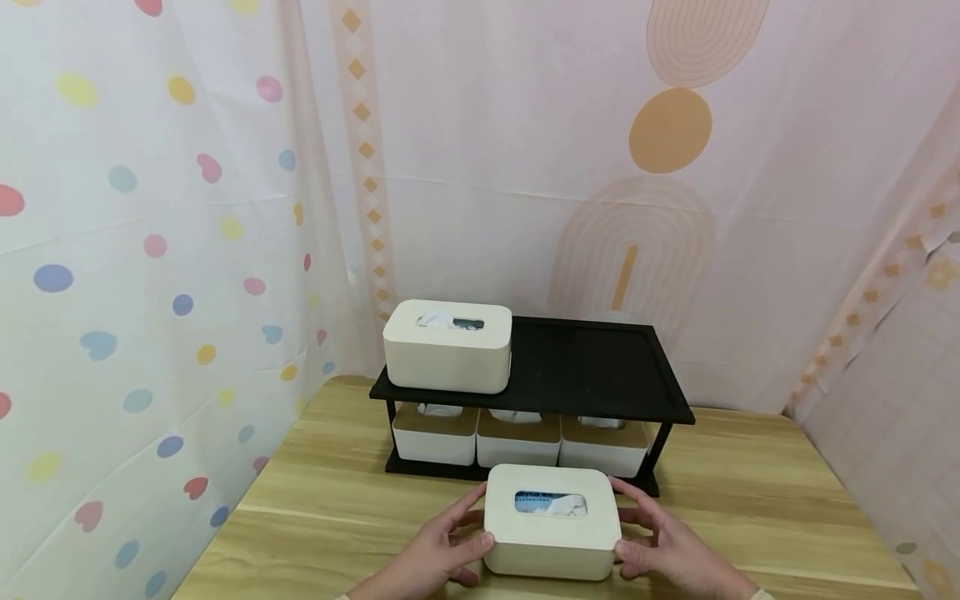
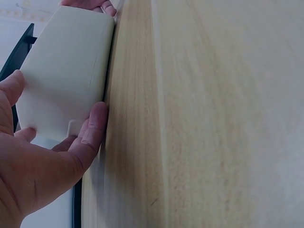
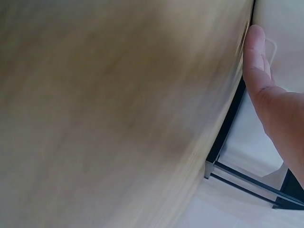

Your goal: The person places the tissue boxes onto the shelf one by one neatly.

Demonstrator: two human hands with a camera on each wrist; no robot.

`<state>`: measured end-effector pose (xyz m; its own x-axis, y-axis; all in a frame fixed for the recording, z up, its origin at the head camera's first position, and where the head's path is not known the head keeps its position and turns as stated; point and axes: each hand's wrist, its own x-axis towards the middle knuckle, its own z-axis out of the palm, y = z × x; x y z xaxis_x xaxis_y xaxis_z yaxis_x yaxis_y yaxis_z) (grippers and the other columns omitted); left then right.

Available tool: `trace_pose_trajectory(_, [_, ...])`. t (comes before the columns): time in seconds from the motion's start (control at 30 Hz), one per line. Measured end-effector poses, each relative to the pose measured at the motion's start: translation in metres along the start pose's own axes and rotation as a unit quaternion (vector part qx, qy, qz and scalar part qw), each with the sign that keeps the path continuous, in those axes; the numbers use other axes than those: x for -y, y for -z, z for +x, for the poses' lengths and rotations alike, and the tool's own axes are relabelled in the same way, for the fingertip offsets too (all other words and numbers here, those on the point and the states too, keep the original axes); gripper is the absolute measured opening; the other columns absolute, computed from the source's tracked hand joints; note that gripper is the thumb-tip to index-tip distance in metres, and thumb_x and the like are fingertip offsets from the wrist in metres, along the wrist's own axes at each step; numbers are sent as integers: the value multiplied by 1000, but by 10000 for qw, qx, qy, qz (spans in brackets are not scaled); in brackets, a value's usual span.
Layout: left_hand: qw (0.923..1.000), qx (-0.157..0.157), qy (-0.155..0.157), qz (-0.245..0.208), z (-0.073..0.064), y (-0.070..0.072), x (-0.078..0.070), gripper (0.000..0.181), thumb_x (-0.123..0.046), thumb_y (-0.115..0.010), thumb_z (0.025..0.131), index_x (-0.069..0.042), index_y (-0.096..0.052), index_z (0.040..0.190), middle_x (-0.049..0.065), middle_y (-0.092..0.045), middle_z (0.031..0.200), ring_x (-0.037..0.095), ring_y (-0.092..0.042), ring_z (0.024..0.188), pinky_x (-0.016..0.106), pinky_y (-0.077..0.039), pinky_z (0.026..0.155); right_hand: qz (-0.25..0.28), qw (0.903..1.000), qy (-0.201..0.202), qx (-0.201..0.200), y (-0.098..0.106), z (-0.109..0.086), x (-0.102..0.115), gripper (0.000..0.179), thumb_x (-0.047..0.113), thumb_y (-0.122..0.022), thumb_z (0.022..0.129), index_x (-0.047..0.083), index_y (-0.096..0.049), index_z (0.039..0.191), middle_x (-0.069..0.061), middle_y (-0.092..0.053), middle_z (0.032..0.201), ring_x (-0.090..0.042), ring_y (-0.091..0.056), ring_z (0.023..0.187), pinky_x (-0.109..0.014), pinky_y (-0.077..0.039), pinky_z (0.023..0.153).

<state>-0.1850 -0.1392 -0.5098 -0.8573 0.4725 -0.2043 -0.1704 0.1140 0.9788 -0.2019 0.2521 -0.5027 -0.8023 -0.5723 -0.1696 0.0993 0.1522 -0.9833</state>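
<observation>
A cream tissue box (image 1: 552, 560) with an oblong slot in its lid is between my two hands, at the front of the wooden table. White tissue and a blue printed pack show through the slot. My left hand (image 1: 450, 542) grips its left end, thumb at the near corner and fingers along the side. The right hand (image 1: 660, 542) holds the opposite end in a like way. In the left wrist view, fingers lie low against the cream box (image 2: 66, 66), close to the tabletop. Whether its base touches the wood, I cannot tell.
Behind the box stands a black two-level rack (image 1: 592, 367). Another cream tissue box (image 1: 447, 367) sits on its upper shelf at the left. Below are three white tissue boxes (image 1: 435, 446) with wood-brown lids. Patterned curtains (image 1: 487, 150) hang around the table (image 1: 322, 500).
</observation>
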Motion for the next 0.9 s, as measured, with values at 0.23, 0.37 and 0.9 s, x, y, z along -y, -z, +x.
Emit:
trace_pose_trajectory(0.23, [10000,-5,-75,-33,-1,-2,1,80,-37,-65,108,-20,-21,173,41,-32,164,35,-63,128,49,-64,83,3,10000,-16,-30,0,0,0,83,21,-58,112,13,-3,173,-46,-30,160,-32,-69,121,-45,-64,92])
trace_pose_trajectory(0.37, [9998,-4,-194,26,-1,-1,1,80,-35,-64,109,-16,-20,173,41,-33,164,30,-65,123,47,-64,83,-23,10000,-34,-86,-1,0,1,83,21,-59,112,13,-4,173,-45,-32,160,-32,-70,120,-44,-64,91])
trace_pose_trajectory(0.9, [9999,-118,-22,68,2,0,-3,80,-35,-64,109,-16,-19,173,39,-39,161,28,-71,110,44,-64,85,-100,9999,36,-123,-2,1,1,81,24,-56,113,14,-3,173,-44,-37,158,-34,-73,115,-42,-64,88])
